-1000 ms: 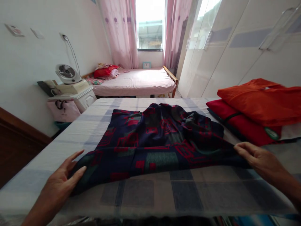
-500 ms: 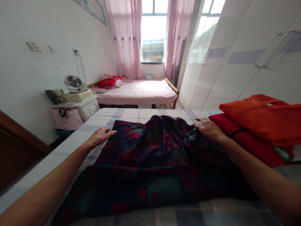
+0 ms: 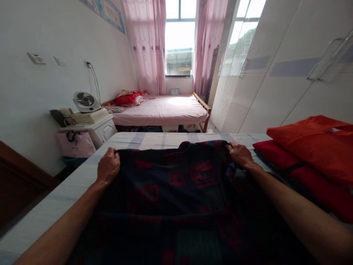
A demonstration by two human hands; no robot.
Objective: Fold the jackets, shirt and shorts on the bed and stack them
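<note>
A dark navy garment (image 3: 176, 180) with red and green square patterns spreads across the near bed; its exact kind is unclear. My left hand (image 3: 109, 164) is closed on its far left corner. At the far right, my right hand (image 3: 239, 154) pinches the edge near the shoulder area. Between the two hands the far edge is pulled fairly straight, with a small raised fold near the middle. The lower part of the cloth runs toward me and out of the bottom of the view, in shadow.
The garment lies on a bed with a pale checked sheet (image 3: 154, 139). Folded red clothes (image 3: 309, 176) with an orange one (image 3: 311, 147) on top stand at the right. Beyond are a pink bed (image 3: 165, 108), a cabinet with a fan (image 3: 86, 102), and white wardrobes (image 3: 275, 88).
Both hands, open before, have closed on the garment's far edge. That edge is now stretched straighter and slightly raised, and the left hand has shifted a little left.
</note>
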